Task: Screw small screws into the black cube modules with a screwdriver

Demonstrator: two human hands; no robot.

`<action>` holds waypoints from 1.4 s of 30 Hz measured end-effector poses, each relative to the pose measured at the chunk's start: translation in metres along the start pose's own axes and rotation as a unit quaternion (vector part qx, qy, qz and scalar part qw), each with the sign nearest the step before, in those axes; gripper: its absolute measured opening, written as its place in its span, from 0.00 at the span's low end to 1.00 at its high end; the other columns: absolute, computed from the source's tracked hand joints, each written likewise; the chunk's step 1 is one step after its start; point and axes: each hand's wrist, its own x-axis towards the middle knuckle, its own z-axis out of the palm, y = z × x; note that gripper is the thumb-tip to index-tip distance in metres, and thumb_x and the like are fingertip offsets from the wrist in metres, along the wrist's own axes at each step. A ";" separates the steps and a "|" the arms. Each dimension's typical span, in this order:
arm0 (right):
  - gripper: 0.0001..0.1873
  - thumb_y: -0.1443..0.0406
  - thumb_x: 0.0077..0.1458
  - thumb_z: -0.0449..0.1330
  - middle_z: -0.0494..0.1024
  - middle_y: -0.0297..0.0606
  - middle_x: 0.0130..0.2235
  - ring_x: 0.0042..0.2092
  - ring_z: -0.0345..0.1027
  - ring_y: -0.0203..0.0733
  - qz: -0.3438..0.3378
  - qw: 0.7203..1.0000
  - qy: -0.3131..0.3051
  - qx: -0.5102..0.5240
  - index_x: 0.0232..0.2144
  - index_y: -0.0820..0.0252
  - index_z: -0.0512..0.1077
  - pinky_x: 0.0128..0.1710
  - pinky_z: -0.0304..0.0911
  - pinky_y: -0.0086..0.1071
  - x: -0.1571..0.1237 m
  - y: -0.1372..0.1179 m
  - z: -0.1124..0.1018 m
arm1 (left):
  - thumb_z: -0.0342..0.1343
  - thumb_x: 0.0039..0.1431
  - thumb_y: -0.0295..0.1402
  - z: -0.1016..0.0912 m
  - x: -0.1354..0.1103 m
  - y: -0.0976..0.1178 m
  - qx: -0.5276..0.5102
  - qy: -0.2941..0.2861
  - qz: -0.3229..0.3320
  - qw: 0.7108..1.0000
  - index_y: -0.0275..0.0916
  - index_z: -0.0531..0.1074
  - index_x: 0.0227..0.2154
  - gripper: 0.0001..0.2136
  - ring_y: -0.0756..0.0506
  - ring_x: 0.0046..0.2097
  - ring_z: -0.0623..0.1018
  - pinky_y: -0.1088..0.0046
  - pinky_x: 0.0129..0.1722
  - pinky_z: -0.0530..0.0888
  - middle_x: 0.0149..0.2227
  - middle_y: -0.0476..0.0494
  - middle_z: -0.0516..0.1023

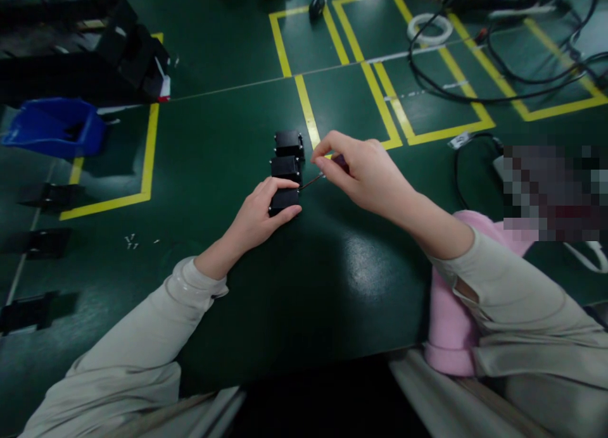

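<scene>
Three small black boxes stand in a row on the green table [304, 286]. My left hand [259, 213] is wrapped round the nearest black box [284, 200], holding it down. The middle box [285, 168] and the far box [288, 143] stand just beyond it. My right hand [363, 169] pinches a thin screwdriver [316, 179] with a dark handle; its tip points down-left and meets the right edge of the nearest box.
Yellow tape lines [308, 112] mark squares on the table. A blue bin [54, 126] sits at the far left, with black parts [40, 243] along the left edge. Small screws [132, 240] lie left of my arm. Black cables [494, 77] and a white tape roll [430, 28] lie far right. A pink cloth [451, 324] rests under my right forearm.
</scene>
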 end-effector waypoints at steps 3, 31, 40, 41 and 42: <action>0.10 0.67 0.64 0.51 0.73 0.33 0.31 0.29 0.62 0.35 0.006 1.000 -0.004 0.010 0.46 0.59 0.69 0.32 0.53 0.31 0.000 -0.001 0.000 | 0.55 0.64 0.48 0.000 0.000 0.000 0.004 -0.002 -0.006 1.000 0.41 0.70 0.54 0.22 0.39 0.50 0.74 0.62 0.54 0.70 0.52 0.42 0.75; 0.10 0.65 0.64 0.49 0.71 0.32 0.28 0.28 0.59 0.34 0.016 1.000 -0.008 0.015 0.42 0.58 0.70 0.32 0.51 0.31 0.001 -0.001 -0.001 | 0.55 0.64 0.47 -0.001 -0.001 0.001 0.001 0.003 -0.001 1.000 0.40 0.69 0.54 0.21 0.39 0.51 0.74 0.61 0.54 0.70 0.51 0.42 0.74; 0.10 0.65 0.65 0.50 0.73 0.33 0.30 0.29 0.61 0.35 -0.001 1.000 0.004 0.019 0.44 0.58 0.69 0.34 0.54 0.30 0.001 0.001 0.001 | 0.55 0.64 0.47 0.000 -0.001 0.000 0.005 0.000 -0.003 1.000 0.41 0.69 0.54 0.21 0.39 0.51 0.74 0.62 0.54 0.70 0.52 0.42 0.74; 0.10 0.65 0.65 0.50 0.74 0.33 0.31 0.29 0.62 0.35 -0.002 1.000 0.008 0.022 0.45 0.59 0.68 0.34 0.54 0.30 0.001 0.001 0.001 | 0.55 0.64 0.47 0.000 0.000 0.001 0.004 -0.001 -0.003 1.000 0.41 0.69 0.54 0.21 0.39 0.51 0.74 0.62 0.54 0.70 0.52 0.42 0.74; 0.10 0.64 0.65 0.50 0.74 0.33 0.31 0.29 0.62 0.35 -0.003 1.000 0.008 0.023 0.45 0.59 0.68 0.34 0.54 0.30 0.001 0.001 0.002 | 0.55 0.64 0.47 -0.001 0.000 0.001 0.004 -0.001 -0.004 1.000 0.40 0.69 0.54 0.21 0.39 0.51 0.74 0.62 0.54 0.70 0.52 0.42 0.74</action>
